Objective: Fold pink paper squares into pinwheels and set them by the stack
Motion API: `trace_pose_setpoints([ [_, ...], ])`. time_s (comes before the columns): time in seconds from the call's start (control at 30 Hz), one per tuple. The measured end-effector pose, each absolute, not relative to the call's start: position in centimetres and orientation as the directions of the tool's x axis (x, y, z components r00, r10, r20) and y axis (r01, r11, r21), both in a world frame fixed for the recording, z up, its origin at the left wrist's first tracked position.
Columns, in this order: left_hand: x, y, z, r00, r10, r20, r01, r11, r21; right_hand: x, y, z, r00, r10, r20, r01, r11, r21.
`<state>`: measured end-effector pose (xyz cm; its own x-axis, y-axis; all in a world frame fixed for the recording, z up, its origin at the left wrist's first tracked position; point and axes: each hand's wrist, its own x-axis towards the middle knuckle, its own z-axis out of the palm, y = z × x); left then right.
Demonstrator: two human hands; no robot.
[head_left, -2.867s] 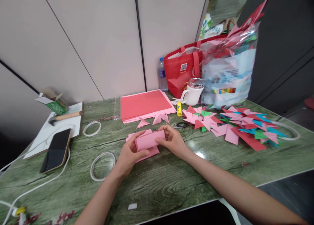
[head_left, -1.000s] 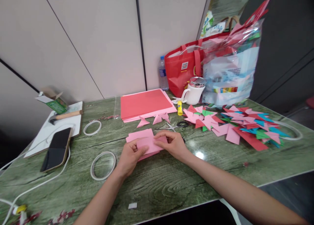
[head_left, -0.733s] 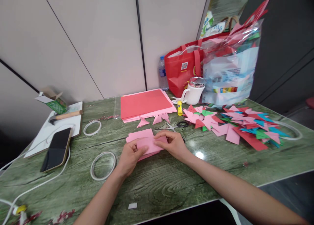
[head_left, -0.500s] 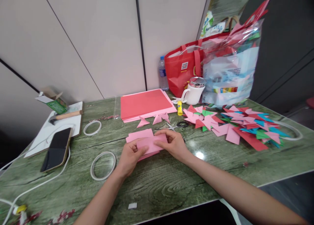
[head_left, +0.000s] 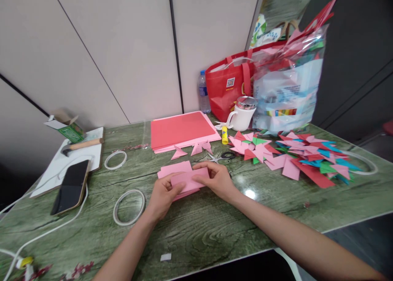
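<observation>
A small rectangle of pink paper [head_left: 189, 180] is pinched between both hands. My left hand [head_left: 164, 193] grips its left end, thumb on top. At the right end, my right hand [head_left: 218, 178] has its thumb on the face and fingers behind. Under and behind it lies a stack of pink paper pieces [head_left: 176, 167], partly covered by the hands. Scissors [head_left: 219, 157] with dark handles lie just beyond my right hand. Several folded pink paper pieces [head_left: 196, 148] sit farther back, in front of large red and pink sheets [head_left: 182, 129].
Right: heaps of folded coloured paper [head_left: 319, 150], a glue stick [head_left: 225, 135], a white mug [head_left: 244, 115], a red bag [head_left: 222, 91], a stuffed plastic bag [head_left: 285, 88]. Left: two tape rings [head_left: 116, 160], a phone [head_left: 70, 187], a hammer [head_left: 82, 145], a green box [head_left: 69, 129] and white cables.
</observation>
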<state>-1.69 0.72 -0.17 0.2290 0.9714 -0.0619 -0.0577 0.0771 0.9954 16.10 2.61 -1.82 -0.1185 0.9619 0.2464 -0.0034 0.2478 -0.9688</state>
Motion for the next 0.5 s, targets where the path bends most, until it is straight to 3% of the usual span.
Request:
trace_pose_setpoints([
  [0.5,-1.89,0.63,0.42,0.25,0.968,-0.026,0.113,-0.002,0.994,16.33,2.92,-1.62,-0.199,0.957,0.213,0.037,0.224,-0.974],
])
